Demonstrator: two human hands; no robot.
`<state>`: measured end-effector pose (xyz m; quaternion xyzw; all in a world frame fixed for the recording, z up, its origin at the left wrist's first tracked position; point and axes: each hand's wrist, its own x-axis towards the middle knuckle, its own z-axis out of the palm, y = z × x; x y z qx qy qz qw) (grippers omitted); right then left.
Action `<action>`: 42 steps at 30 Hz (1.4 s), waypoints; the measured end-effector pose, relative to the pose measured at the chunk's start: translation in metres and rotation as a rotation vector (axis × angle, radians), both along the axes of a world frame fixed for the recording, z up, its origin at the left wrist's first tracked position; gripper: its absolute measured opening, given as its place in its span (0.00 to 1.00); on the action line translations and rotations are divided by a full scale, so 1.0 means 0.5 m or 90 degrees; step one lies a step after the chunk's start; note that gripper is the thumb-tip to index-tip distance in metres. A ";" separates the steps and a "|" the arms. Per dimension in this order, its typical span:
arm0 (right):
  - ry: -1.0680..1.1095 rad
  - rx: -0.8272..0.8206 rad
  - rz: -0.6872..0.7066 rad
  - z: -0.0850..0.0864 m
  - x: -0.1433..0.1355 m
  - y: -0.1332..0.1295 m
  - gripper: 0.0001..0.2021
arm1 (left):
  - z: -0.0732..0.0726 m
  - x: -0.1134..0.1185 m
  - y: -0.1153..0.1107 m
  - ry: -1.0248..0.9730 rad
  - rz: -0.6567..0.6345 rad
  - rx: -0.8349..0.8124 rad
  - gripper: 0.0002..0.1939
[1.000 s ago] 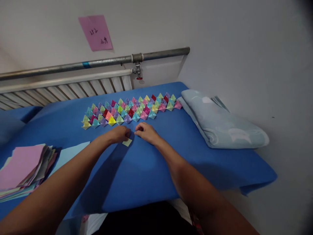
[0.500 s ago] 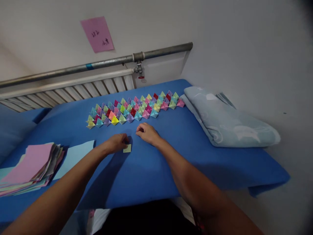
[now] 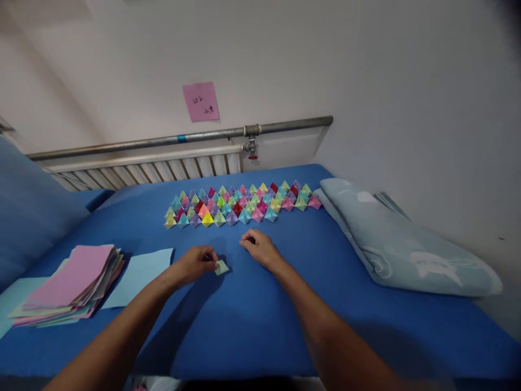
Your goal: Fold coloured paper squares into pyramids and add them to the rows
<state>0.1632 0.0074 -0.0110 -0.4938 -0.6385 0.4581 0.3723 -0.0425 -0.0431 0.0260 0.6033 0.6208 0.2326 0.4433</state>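
Observation:
A small pale green folded paper square (image 3: 222,267) is pinched at its left corner by the fingers of my left hand (image 3: 199,262), just over the blue surface (image 3: 248,309). To its right, my right hand (image 3: 259,245) is closed with curled fingers, near the surface; whatever its fingertips may hold is too small to make out. Beyond both hands, several rows of colourful folded paper pieces (image 3: 232,218) stand side by side in a long band.
At the left lie a stack of coloured paper (image 3: 69,277) and a light blue sheet (image 3: 140,276). A folded pale blue blanket (image 3: 407,244) rests at the right. Behind the surface are a radiator (image 3: 183,167), a metal pipe (image 3: 285,126) and a pink note (image 3: 201,101) on the wall.
The view has tilted up and shifted, so everything sits lower and farther right. The green paper has turned from square-on to a diamond angle in my left hand.

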 end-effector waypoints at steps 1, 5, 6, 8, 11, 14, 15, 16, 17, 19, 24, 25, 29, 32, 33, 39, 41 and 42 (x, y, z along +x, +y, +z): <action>0.018 -0.020 0.004 0.005 -0.004 -0.004 0.05 | 0.002 0.000 0.007 -0.051 0.033 0.017 0.12; 0.091 -0.094 0.008 0.014 -0.024 -0.021 0.08 | -0.007 0.025 0.034 -0.230 0.157 0.072 0.21; 0.105 -0.113 0.000 0.012 -0.029 -0.024 0.09 | -0.013 0.035 0.039 -0.266 0.180 0.078 0.23; 0.124 -0.151 -0.013 0.006 -0.034 -0.026 0.09 | -0.025 0.056 0.046 -0.326 0.215 0.083 0.24; 0.136 -0.191 -0.021 -0.003 -0.033 -0.023 0.09 | -0.041 0.078 0.052 -0.391 0.247 0.077 0.24; 0.137 -0.214 -0.020 -0.006 -0.029 -0.017 0.10 | -0.050 0.083 0.058 -0.435 0.252 0.059 0.22; 0.134 -0.219 -0.020 -0.005 -0.028 -0.017 0.09 | -0.052 0.083 0.060 -0.446 0.250 0.052 0.22; 0.132 -0.224 -0.020 -0.005 -0.027 -0.016 0.09 | -0.054 0.082 0.063 -0.457 0.245 0.044 0.22; 0.128 -0.227 -0.022 -0.003 -0.027 -0.016 0.09 | -0.056 0.080 0.065 -0.467 0.240 0.035 0.21; 0.118 -0.234 -0.023 -0.002 -0.026 -0.017 0.08 | -0.060 0.079 0.071 -0.482 0.225 0.014 0.21; 0.096 -0.237 -0.015 0.002 -0.022 -0.015 0.07 | -0.070 0.073 0.081 -0.490 0.177 -0.032 0.21; 0.097 -0.229 -0.013 0.003 -0.021 -0.015 0.07 | -0.071 0.069 0.081 -0.470 0.154 -0.042 0.22; 0.106 -0.229 0.008 0.006 -0.023 -0.014 0.08 | -0.074 0.047 0.080 -0.372 0.003 -0.123 0.26; 0.119 -0.246 0.028 0.005 -0.027 -0.013 0.10 | -0.080 0.034 0.081 -0.382 -0.055 -0.150 0.28; 0.128 -0.249 0.030 0.004 -0.028 -0.013 0.10 | -0.082 0.032 0.082 -0.391 -0.059 -0.141 0.28; 0.214 -0.280 0.042 -0.007 -0.032 -0.011 0.12 | -0.082 0.035 0.075 -0.366 -0.051 -0.035 0.26; 0.213 -0.280 0.031 -0.009 -0.034 -0.011 0.13 | -0.079 0.036 0.073 -0.345 -0.050 -0.015 0.26; 0.212 -0.280 0.021 -0.009 -0.035 -0.011 0.13 | -0.078 0.036 0.073 -0.337 -0.051 -0.011 0.26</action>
